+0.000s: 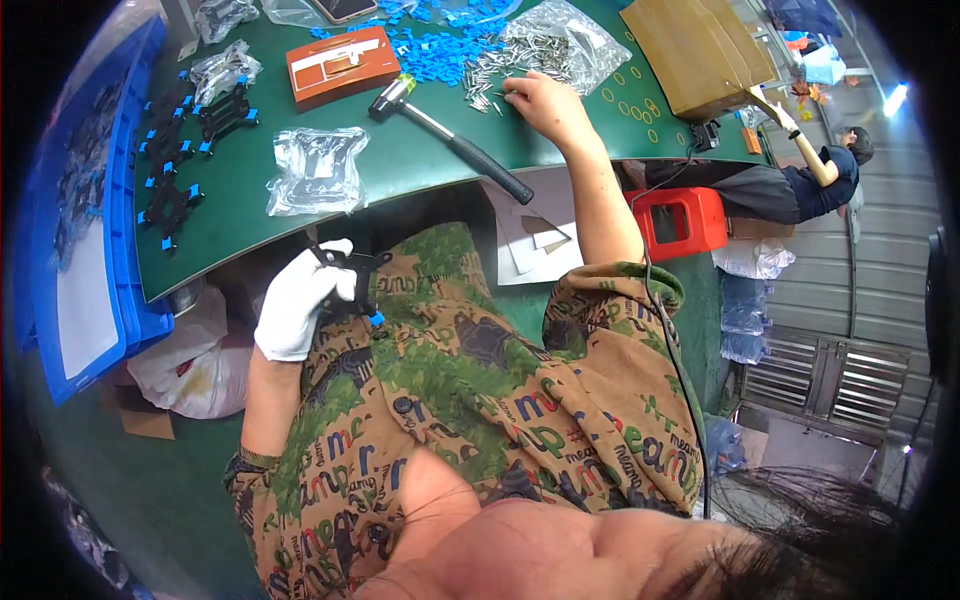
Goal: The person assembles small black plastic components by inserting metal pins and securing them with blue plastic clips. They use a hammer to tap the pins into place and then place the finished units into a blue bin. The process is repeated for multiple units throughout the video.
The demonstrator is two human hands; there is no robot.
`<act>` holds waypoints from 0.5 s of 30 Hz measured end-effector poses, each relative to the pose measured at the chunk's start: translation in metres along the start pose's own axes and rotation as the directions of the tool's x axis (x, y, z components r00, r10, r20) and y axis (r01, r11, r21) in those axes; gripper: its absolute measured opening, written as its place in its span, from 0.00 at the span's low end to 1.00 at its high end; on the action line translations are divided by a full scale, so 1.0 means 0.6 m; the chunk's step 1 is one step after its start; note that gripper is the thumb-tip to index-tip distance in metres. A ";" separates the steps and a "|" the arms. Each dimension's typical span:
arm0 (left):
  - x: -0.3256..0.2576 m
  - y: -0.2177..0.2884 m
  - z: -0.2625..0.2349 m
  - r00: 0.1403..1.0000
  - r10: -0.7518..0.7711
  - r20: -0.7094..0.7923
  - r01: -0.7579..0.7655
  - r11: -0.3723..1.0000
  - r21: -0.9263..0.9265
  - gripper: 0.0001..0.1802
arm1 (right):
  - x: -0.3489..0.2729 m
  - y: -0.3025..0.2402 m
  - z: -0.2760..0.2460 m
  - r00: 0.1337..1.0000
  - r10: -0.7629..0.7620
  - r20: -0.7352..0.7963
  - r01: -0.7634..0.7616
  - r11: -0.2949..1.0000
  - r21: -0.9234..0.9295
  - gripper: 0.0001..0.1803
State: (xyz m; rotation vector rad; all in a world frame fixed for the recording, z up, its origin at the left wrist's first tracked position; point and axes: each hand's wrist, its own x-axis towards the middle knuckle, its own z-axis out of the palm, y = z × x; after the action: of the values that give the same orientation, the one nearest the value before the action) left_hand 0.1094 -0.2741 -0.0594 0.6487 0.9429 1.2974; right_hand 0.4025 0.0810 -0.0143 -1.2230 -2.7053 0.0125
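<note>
My left hand (298, 302), in a white glove, is closed around a black plastic bracket (362, 274) with a blue tab (377, 319) at its lower end. It holds the bracket in front of my body, just off the table's near edge. My bare right hand (545, 104) reaches across the table to a heap of small silvery metal pins (486, 88). Its fingertips are pinched together at the heap's edge; whatever is between them is too small to make out. Beside the pins spreads a pile of small blue pieces (432, 52).
On the green table (420, 165) lie a hammer (455, 140), an orange-red box (342, 66), a clear-bagged part (318, 170), several black brackets (168, 210) with blue tabs, rubber bands and a cardboard box (700, 55). Left stands a blue crate (118, 200); right, a red stool (685, 222) and another person (825, 180).
</note>
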 end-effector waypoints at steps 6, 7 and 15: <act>0.010 -0.011 0.032 0.993 -0.008 -0.115 0.011 1.000 0.027 0.23 | -0.003 0.014 0.014 0.999 -0.014 0.029 0.016 0.998 -0.058 0.13; 0.011 -0.013 0.033 0.994 0.003 -0.109 0.003 0.999 0.054 0.23 | -0.005 0.011 0.015 1.000 -0.012 0.023 0.014 0.998 -0.063 0.13; 0.025 -0.009 0.061 0.981 0.085 -0.177 -0.021 0.942 0.336 0.17 | -0.033 -0.056 -0.012 0.989 0.033 -0.147 0.044 0.869 0.492 0.10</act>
State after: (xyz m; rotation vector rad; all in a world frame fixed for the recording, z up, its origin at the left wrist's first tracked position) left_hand 0.1435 -0.2565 -0.0491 0.8258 1.3274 1.2734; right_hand 0.3915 0.0436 -0.0073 -1.0075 -2.3568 0.5558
